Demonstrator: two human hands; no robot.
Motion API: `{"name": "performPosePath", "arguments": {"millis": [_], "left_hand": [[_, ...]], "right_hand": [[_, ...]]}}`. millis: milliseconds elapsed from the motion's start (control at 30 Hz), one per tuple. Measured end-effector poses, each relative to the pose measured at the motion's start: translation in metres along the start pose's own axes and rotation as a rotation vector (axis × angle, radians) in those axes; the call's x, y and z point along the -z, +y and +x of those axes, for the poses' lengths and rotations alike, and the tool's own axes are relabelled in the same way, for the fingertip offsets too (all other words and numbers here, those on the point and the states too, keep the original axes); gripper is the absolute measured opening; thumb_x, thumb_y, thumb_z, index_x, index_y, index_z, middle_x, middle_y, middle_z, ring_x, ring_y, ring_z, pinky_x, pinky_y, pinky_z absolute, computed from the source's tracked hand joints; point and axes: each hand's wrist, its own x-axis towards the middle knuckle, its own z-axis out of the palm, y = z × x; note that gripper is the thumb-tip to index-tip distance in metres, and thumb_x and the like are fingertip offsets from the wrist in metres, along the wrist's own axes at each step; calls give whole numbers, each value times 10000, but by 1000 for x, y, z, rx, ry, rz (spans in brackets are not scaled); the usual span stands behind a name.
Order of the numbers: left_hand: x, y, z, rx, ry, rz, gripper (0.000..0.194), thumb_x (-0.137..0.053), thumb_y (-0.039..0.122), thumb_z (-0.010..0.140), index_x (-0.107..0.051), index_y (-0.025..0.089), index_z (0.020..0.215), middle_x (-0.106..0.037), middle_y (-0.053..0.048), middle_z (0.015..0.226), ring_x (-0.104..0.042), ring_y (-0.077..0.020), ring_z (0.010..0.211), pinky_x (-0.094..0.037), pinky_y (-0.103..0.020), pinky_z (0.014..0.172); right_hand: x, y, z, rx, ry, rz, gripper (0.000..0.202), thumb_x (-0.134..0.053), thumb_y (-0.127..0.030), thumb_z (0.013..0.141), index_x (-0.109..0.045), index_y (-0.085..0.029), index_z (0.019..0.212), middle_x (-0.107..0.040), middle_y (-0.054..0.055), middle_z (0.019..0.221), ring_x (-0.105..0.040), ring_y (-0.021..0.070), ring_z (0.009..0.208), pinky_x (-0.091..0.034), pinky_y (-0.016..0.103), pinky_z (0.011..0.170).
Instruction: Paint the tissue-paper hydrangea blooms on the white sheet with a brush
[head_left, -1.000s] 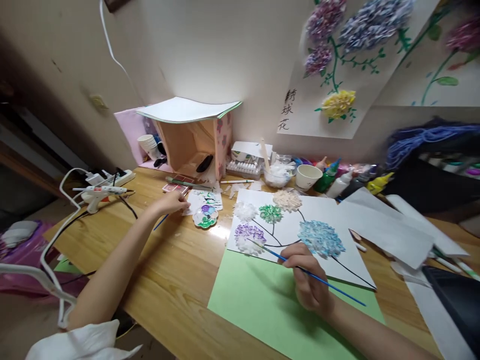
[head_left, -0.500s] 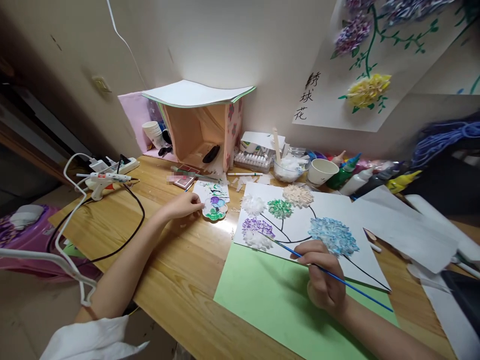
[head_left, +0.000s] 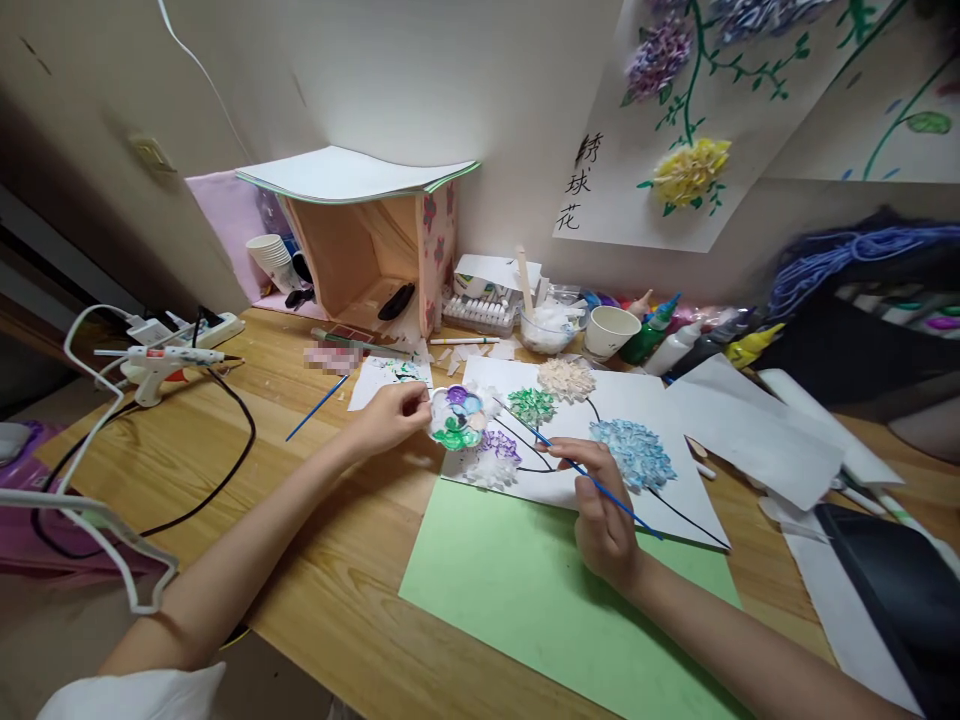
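Note:
My left hand (head_left: 395, 415) is closed on the edge of a small flower-shaped paint palette (head_left: 459, 432) with purple, blue and green paint in its wells. The palette is raised over the left edge of a white sheet (head_left: 559, 510) that bears fluffy paper flowers. In my right hand (head_left: 600, 510) is a thin blue paintbrush (head_left: 592, 478), its tip pointing toward the palette's right side. Below the palette is a flower (head_left: 495, 458), part purple and part white. Green (head_left: 531, 405), cream (head_left: 566, 379) and blue (head_left: 634, 453) flowers share the sheet.
Under the sheet lies green paper (head_left: 555, 590). A second brush (head_left: 316, 408) and a paint-marked paper (head_left: 367, 382) lie left. Behind stand a paper cup (head_left: 611, 333), a bowl of white scraps (head_left: 551, 330) and paint bottles (head_left: 660, 330). A glue gun (head_left: 161, 365) with cables sits far left.
My left hand has lifted the palette off the table and brought it right, over the sheet's edge. The brush tip has moved from the purple flower up near the palette. The view has shifted.

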Motion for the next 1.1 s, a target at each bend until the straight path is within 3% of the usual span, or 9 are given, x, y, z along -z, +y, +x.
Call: {"name": "performPosePath", "arguments": {"millis": [133,267,567,1100], "left_hand": [[-22,9,0,-42,69,-48,178,-449,196,758,-358,204,606,-361,57,585,-335,-101,565,-260,-234,528],[-31,8,-7,-50,114,-62,188,-447,196,777,-356,208,613,-369,58,587,-341,-102,561,-268,-237,531],[-35,8,-15,-87,83,31,178,-441,197,791,-357,213,635,-387,49,600,-349,-109,572,-285,-241,557],[-35,6,-17,-127,126,42,185,-438,177,802,-357,213,639,-374,55,595,-351,-104,564,-284,-238,556]], "right_hand": [[1,-2,2,-10,-41,0,299,-322,-227,939,-548,-255,1133,-627,59,1068,-551,223,1044,-458,401,859],[0,-3,4,-18,-73,-10,312,-315,-221,944,-548,-257,1148,-633,60,1076,-560,219,1058,-473,391,874],[-1,-6,8,-36,-170,-41,324,-305,-203,953,-532,-261,1176,-627,67,1086,-565,209,1044,-472,376,873],[1,-4,5,20,-151,-53,313,-325,-187,939,-530,-257,1165,-627,70,1087,-559,219,1054,-465,397,866]]}}
